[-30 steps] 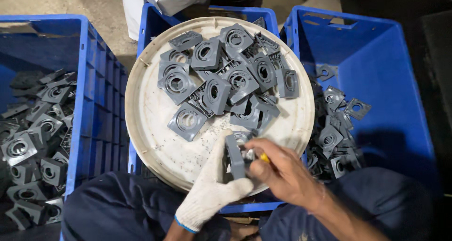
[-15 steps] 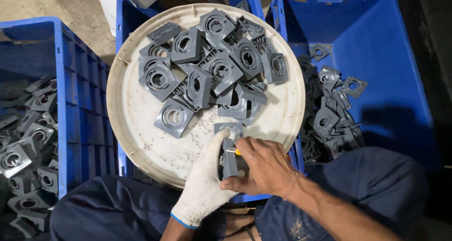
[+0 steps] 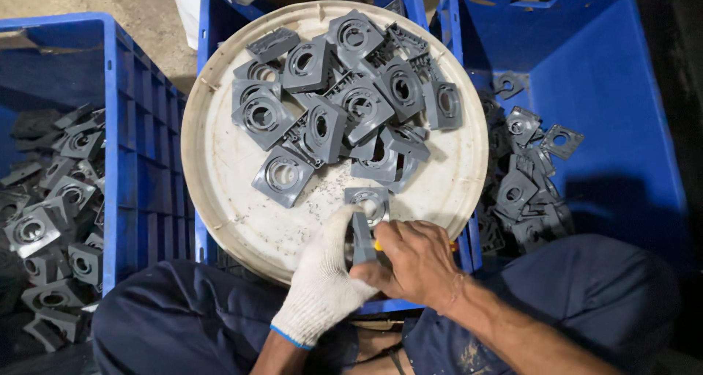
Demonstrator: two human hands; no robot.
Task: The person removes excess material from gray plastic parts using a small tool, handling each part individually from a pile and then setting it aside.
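Grey plastic square part (image 3: 364,237) now stands on edge over the near rim of the white round lid (image 3: 220,177), pinched by the gloved left hand (image 3: 322,280), while the bare right hand (image 3: 410,261), closed round a yellow-handled tool (image 3: 378,245), has drawn in against it to trim.

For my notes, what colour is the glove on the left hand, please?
White glove with blue cuff, head view.
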